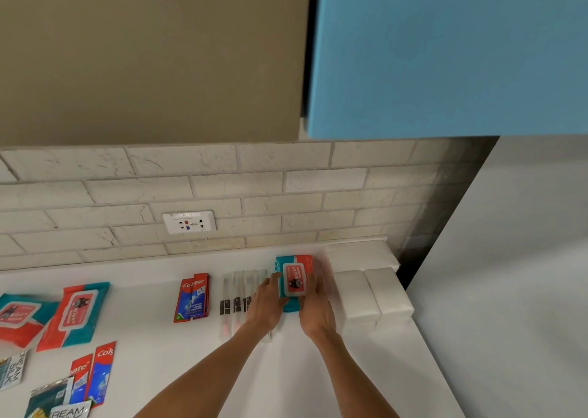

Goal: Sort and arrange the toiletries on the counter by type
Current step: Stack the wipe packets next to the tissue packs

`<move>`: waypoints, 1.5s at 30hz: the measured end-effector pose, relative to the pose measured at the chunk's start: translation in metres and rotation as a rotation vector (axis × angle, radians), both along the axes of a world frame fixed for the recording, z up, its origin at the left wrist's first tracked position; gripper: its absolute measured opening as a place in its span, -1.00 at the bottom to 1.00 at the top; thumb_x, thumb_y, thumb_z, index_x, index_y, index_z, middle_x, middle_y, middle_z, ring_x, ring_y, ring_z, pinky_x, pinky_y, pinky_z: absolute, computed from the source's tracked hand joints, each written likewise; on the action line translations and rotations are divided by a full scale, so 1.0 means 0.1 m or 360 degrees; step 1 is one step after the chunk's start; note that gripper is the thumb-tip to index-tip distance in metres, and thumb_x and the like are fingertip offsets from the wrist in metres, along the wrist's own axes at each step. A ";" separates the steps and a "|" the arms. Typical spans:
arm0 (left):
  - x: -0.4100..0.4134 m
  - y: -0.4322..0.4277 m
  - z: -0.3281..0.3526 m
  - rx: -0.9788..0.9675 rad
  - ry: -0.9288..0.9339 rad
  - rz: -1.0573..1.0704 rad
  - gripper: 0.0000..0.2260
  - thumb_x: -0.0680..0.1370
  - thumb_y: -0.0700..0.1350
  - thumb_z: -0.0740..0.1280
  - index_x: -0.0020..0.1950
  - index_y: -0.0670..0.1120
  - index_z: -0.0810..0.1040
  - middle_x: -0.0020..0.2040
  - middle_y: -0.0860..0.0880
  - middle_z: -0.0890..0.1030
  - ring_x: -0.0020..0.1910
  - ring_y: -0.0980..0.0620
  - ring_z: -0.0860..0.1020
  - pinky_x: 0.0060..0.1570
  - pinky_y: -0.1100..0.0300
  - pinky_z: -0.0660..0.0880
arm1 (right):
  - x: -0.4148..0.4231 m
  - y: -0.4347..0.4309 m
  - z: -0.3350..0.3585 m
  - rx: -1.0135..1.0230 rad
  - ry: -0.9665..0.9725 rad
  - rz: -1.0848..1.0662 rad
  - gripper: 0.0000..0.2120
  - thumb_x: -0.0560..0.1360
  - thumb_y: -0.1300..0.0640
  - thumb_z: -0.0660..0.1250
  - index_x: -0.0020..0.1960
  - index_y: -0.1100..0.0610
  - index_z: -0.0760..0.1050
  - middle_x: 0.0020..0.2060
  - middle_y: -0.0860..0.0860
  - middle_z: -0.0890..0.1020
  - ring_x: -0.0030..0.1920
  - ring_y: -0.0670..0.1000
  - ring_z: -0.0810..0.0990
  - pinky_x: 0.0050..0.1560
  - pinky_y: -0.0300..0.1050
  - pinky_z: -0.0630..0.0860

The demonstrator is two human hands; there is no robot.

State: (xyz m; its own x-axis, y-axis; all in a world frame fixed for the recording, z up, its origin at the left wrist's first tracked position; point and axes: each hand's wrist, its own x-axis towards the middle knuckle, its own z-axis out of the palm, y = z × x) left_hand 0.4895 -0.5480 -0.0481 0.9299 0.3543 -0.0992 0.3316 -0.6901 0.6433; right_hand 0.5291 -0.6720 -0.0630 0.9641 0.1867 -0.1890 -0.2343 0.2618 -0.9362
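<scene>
Hands: we are gripping the wipes [294,277] between left hand [267,303] and right hand [315,306].
Why: we are probably squaring them into line.

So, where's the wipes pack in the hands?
Head view, right of centre: the teal-and-red wipes pack sits between clear-wrapped toothbrushes and white blocks, held by left hand and right hand.

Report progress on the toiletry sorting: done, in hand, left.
Done: toothpaste stack, wrapped toothbrushes and white packs sit in a row by the wall. In hand: left hand and right hand hold a wipes pack between toothbrushes and white packs. Left: two loose wipes packs, loose toothpaste sachets and Cream Silk sachets at the left end of the counter.
</scene>
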 end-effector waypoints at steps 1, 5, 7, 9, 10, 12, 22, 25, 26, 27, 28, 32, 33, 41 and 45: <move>0.00 -0.02 0.01 -0.0062 0.0000 0.0025 -0.48 0.63 -0.08 0.39 0.56 -0.03 0.29 0.43 -0.07 0.50 0.39 -0.08 0.51 0.26 0.07 0.55 | -0.02 0.00 0.00 -0.0010 0.0014 -0.0002 -0.60 0.78 -0.13 0.11 0.53 -0.05 0.46 0.29 0.12 0.68 0.31 0.16 0.69 0.17 -0.04 0.69; 0.06 -0.02 -0.04 -0.0283 0.0106 0.0148 -0.46 0.61 -0.11 0.42 0.54 -0.14 0.31 0.40 -0.13 0.53 0.35 -0.11 0.55 0.24 0.08 0.57 | -0.02 -0.02 -0.03 -0.0220 0.0075 -0.0100 -0.67 0.81 -0.03 0.09 0.48 -0.04 0.49 0.22 0.08 0.72 0.26 0.12 0.72 0.20 0.02 0.70; 0.09 -0.03 -0.06 -0.0360 0.0170 0.0142 -0.53 0.64 -0.11 0.38 0.51 -0.15 0.35 0.35 -0.12 0.57 0.29 -0.10 0.59 0.17 0.16 0.57 | 0.01 -0.04 -0.10 -0.0227 0.0164 -0.0045 -0.70 0.81 0.14 0.12 0.45 0.02 0.52 0.19 0.09 0.72 0.23 0.08 0.73 0.31 0.13 0.66; 0.10 -0.05 -0.08 -0.0420 0.0182 0.0116 -0.66 0.66 -0.08 0.35 0.42 -0.10 0.44 0.21 -0.06 0.63 0.13 -0.01 0.63 0.07 0.21 0.57 | 0.06 -0.05 -0.16 -0.0275 0.0191 0.0034 -0.68 0.78 0.28 0.13 0.42 0.08 0.54 0.15 0.11 0.72 0.21 0.09 0.72 0.32 0.10 0.65; 0.11 -0.06 -0.09 -0.0441 0.0176 0.0100 -0.72 0.67 -0.08 0.33 0.37 -0.07 0.48 0.15 -0.02 0.64 0.07 0.03 0.62 0.07 0.22 0.58 | 0.07 -0.06 -0.16 -0.0281 0.0207 0.0048 -0.68 0.77 0.28 0.15 0.42 0.08 0.54 0.15 0.12 0.72 0.22 0.12 0.71 0.30 0.07 0.66; 0.13 -0.08 -0.12 -0.0479 0.0154 0.0080 -0.81 0.68 -0.09 0.30 0.29 -0.03 0.54 0.11 0.01 0.66 0.06 0.05 0.63 0.16 0.16 0.60 | 0.10 -0.07 -0.14 -0.0257 0.0206 0.0034 -0.70 0.78 0.18 0.17 0.43 0.07 0.55 0.17 0.15 0.72 0.24 0.15 0.71 0.34 0.15 0.64; 0.09 -0.18 -0.25 -0.0416 0.0077 0.0154 -0.90 0.69 -0.06 0.26 0.17 -0.01 0.52 0.03 0.02 0.67 -0.06 0.09 0.66 -0.01 0.16 0.64 | -0.06 -0.16 -0.06 -0.0098 0.0106 0.0003 -0.68 0.80 0.03 0.13 0.47 0.02 0.52 0.20 0.10 0.73 0.28 0.15 0.70 0.31 0.12 0.66; 0.12 -0.18 -0.23 -0.0394 0.0022 0.0190 -0.90 0.68 -0.03 0.29 0.15 -0.03 0.50 0.02 0.04 0.66 -0.12 0.15 0.63 -0.12 0.27 0.61 | -0.04 -0.13 -0.03 -0.0148 0.0062 -0.0008 -0.69 0.79 0.00 0.15 0.45 -0.02 0.55 0.19 0.11 0.73 0.25 0.16 0.72 0.30 0.19 0.65; 0.13 -0.18 -0.20 -0.0387 0.0010 0.0196 -0.91 0.68 -0.04 0.30 0.13 -0.03 0.50 0.01 0.04 0.64 -0.15 0.18 0.61 -0.19 0.35 0.55 | -0.02 -0.13 -0.05 -0.0173 0.0049 -0.0011 -0.69 0.79 -0.01 0.16 0.43 -0.03 0.56 0.18 0.12 0.73 0.23 0.16 0.72 0.29 0.21 0.66; 0.14 -0.18 -0.17 -0.0382 0.0001 0.0202 -0.93 0.68 -0.06 0.30 0.13 -0.03 0.48 0.01 0.05 0.63 -0.19 0.21 0.58 -0.25 0.40 0.50 | 0.00 -0.12 -0.06 -0.0204 0.0037 -0.0012 -0.71 0.78 -0.01 0.18 0.42 -0.03 0.57 0.17 0.12 0.73 0.22 0.17 0.73 0.27 0.23 0.66; 0.14 -0.17 -0.15 -0.0373 -0.0002 0.0207 -0.94 0.68 -0.06 0.30 0.12 -0.01 0.46 0.00 0.05 0.61 -0.21 0.22 0.56 -0.29 0.42 0.46 | 0.02 -0.11 -0.07 -0.0230 0.0034 -0.0006 -0.72 0.78 0.00 0.18 0.40 -0.03 0.58 0.15 0.12 0.74 0.20 0.17 0.74 0.27 0.25 0.66; 0.19 -0.13 -0.14 -0.0377 -0.0011 0.0238 -0.89 0.68 -0.04 0.31 0.15 0.05 0.40 0.05 0.04 0.61 -0.11 0.15 0.60 -0.09 0.27 0.58 | 0.05 -0.07 -0.06 -0.0248 0.0040 -0.0020 -0.72 0.78 -0.05 0.16 0.33 -0.08 0.61 0.09 0.07 0.76 0.14 0.13 0.76 0.24 0.24 0.68; 0.21 -0.12 -0.13 -0.0373 -0.0018 0.0246 -0.88 0.68 -0.03 0.31 0.16 0.05 0.40 0.08 0.02 0.62 -0.10 0.15 0.60 -0.09 0.27 0.58 | 0.04 -0.06 -0.02 -0.0238 0.0026 -0.0036 -0.72 0.78 -0.09 0.15 0.33 -0.10 0.60 0.08 0.04 0.76 0.13 0.11 0.77 0.23 0.20 0.69; 0.22 -0.07 -0.05 -0.0259 -0.0088 0.0185 -0.59 0.67 -0.04 0.32 0.51 0.06 0.34 0.24 0.03 0.59 -0.04 0.19 0.51 -0.22 0.44 0.40 | -0.04 -0.05 0.11 -0.0195 -0.0106 -0.0096 -0.71 0.75 -0.14 0.20 0.43 -0.18 0.52 0.13 -0.07 0.75 0.18 0.05 0.75 0.12 -0.09 0.71; 0.23 -0.05 -0.05 -0.0119 -0.0103 0.0138 -0.62 0.67 0.01 0.32 0.48 0.02 0.41 0.30 0.02 0.58 0.00 0.20 0.48 -0.23 0.50 0.36 | -0.04 -0.04 0.12 -0.0170 -0.0124 -0.0088 -0.66 0.75 -0.17 0.20 0.47 -0.14 0.51 0.21 0.00 0.73 0.23 0.10 0.74 0.23 0.07 0.68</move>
